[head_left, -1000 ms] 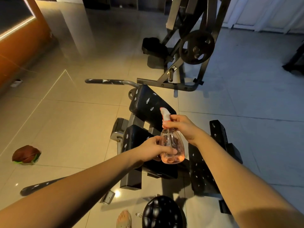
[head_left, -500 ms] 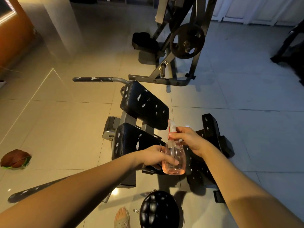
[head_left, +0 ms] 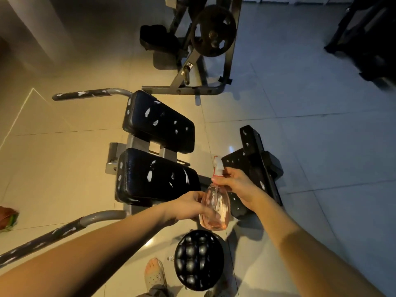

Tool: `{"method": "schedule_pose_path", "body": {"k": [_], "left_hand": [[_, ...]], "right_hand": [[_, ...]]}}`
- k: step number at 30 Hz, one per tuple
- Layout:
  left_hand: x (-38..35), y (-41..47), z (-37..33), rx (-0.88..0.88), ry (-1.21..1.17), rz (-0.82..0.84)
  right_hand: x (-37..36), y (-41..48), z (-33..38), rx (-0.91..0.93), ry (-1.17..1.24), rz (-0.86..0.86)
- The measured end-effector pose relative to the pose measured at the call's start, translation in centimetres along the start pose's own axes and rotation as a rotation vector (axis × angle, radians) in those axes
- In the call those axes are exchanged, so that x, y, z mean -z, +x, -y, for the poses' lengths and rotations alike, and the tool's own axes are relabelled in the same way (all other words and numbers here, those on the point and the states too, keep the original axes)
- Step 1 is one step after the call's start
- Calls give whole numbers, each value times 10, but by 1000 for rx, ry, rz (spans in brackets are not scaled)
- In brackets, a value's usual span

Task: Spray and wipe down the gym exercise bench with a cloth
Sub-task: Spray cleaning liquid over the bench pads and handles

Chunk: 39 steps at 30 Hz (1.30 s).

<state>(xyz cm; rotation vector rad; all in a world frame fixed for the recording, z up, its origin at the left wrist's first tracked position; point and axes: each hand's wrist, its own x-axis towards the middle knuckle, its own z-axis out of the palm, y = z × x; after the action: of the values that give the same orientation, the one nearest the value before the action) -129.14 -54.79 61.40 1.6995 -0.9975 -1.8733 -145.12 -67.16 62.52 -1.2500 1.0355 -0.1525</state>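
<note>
I hold a clear spray bottle (head_left: pixel 215 207) of pink liquid over the bench. My left hand (head_left: pixel 188 205) grips its body from the left. My right hand (head_left: pixel 235 184) grips the neck under the white nozzle, which points up and away. The bench has two black pads with worn white patches: a near pad (head_left: pixel 154 179) just left of the bottle and a far pad (head_left: pixel 158 123) beyond it. A black perforated plate (head_left: pixel 255 159) of the same machine lies under my right hand. A crumpled reddish cloth (head_left: pixel 6 217) lies on the floor at the far left.
A round black padded roller (head_left: pixel 198 259) sits below the bottle, next to my foot (head_left: pixel 154 275). Grey handle bars (head_left: pixel 85 94) jut left from the bench. A weight rack with a plate (head_left: pixel 213 31) stands behind. Tiled floor surrounds the bench.
The view has tilted down and closer to the bench. Both hands with the bottle have dropped lower and to the right, from in front of the far pad to beside the near pad.
</note>
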Motion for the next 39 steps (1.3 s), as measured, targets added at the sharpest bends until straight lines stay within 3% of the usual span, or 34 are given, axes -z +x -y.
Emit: {"method": "schedule_pose_path", "body": {"k": [8,21,28,39], "left_hand": [[-35,44,-25,50,-37,37],[-83,84,5,152,-47,159],[-101,97,34,155,27,106],[-109,84,82,167,98,221]], "right_hand": [[51,-16,-33,-33,117,-309],[80,-25,-110,-164,162,-363],[73,-36,-139,-173,217,-302],[29,-61,-189,-177,260,-463]]}}
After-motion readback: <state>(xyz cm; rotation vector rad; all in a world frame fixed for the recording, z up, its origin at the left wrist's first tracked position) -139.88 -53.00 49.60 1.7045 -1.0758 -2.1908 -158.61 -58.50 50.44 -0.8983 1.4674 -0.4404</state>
